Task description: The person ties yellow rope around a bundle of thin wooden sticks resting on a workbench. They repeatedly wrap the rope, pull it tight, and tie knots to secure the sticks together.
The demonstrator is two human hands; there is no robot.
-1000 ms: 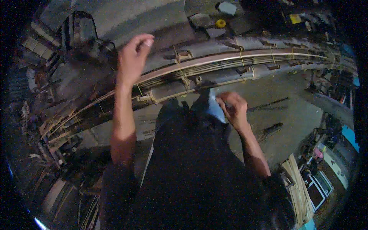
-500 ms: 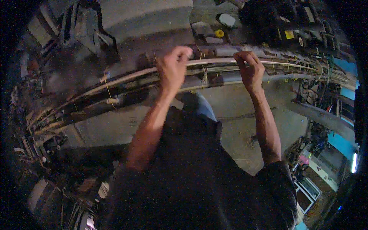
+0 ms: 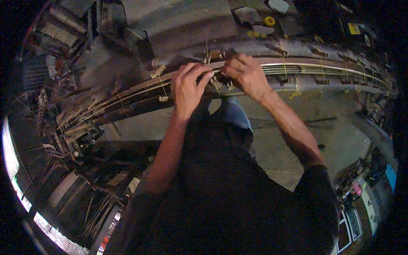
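A long bundle of thin, pale strips (image 3: 293,69), perhaps split cane or bamboo, runs across in front of me between two grey pipes. My left hand (image 3: 187,89) bends its fingers over the strips, with thumb and forefinger pinched around one near the middle. Close beside it, my right hand (image 3: 247,75) is curled down on the same bundle, fingertips pressed together on a strip. The hands hide the part between their fingertips. Small wooden blocks (image 3: 158,71) tied with cord hang along the bundle, some right by my fingers.
The near grey pipe (image 3: 310,83) and far grey pipe (image 3: 293,44) flank the strips. Beyond them lie a yellow roll (image 3: 269,21) and pale stones (image 3: 279,5). Wooden frames and clutter fill the left side. A white-framed panel (image 3: 350,229) stands at lower right.
My hands have come closer together; the right has moved left toward the left hand. The pale strip that spanned the gap between them now lies lower, among the others. The view has shifted.
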